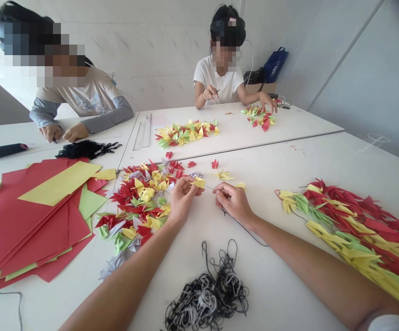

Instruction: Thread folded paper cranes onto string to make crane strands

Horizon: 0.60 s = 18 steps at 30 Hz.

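Observation:
My left hand (182,196) pinches a small folded yellow paper crane (198,183) over the middle of the table. From the right, my right hand (233,200) grips a thin needle (209,187) whose tip reaches the crane; whether it has pierced the paper I cannot tell. Black cord (247,231) trails below my right hand onto the table. Beside my left hand lies a heap of red, yellow, green and pale folded cranes (140,195). A tangle of black and grey cord (204,294) rests between my forearms.
Strung cranes (358,225) lie in rows at right. Red, yellow and green paper sheets (41,216) are piled at left. Across the table sit two people (220,69) (85,92), with more folded cranes (187,132), rulers (142,133) and a black cord bundle (84,149).

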Each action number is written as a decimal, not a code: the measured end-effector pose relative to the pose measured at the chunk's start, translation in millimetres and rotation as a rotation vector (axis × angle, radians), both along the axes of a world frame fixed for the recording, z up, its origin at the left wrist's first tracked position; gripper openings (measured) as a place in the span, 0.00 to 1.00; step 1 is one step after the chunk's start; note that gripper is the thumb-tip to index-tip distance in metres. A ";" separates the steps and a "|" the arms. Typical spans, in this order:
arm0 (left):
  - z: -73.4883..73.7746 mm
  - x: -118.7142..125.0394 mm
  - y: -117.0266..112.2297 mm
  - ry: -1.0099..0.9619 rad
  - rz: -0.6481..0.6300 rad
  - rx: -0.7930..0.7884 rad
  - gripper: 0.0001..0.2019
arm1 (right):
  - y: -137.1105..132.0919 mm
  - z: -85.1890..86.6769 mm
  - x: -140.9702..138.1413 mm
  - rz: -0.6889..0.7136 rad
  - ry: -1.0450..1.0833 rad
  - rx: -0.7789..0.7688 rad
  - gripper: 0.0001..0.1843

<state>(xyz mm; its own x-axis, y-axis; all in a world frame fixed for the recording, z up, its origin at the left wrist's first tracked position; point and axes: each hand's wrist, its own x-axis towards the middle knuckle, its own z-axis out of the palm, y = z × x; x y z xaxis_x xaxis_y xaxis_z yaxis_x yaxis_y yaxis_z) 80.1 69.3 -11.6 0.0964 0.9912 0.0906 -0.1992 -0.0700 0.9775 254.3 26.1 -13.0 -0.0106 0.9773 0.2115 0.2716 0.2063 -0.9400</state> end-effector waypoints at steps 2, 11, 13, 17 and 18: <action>0.0 0.1 -0.1 0.001 -0.007 -0.003 0.17 | -0.3 0.3 0.3 0.001 0.003 -0.002 0.06; 0.6 1.0 -0.5 0.007 -0.011 -0.006 0.16 | 0.1 -1.0 0.4 0.003 -0.001 0.014 0.06; 0.9 1.3 -0.5 0.016 -0.007 -0.002 0.16 | 0.3 -1.2 0.4 0.002 -0.002 0.010 0.07; 2.5 1.9 -1.5 0.051 -0.002 0.012 0.13 | 0.4 -1.5 0.4 0.004 -0.002 0.009 0.07; 2.7 2.0 -1.9 0.062 -0.006 0.019 0.13 | 0.4 -1.6 0.3 0.005 -0.002 0.009 0.07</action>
<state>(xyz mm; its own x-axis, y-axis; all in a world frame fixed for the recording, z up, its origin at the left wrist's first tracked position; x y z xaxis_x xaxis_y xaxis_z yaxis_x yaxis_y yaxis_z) 82.1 67.4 -8.9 0.1078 0.9888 0.1028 -0.1389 -0.0874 0.9864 254.6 26.5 -14.6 -0.0158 0.9753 0.2201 0.2729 0.2160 -0.9375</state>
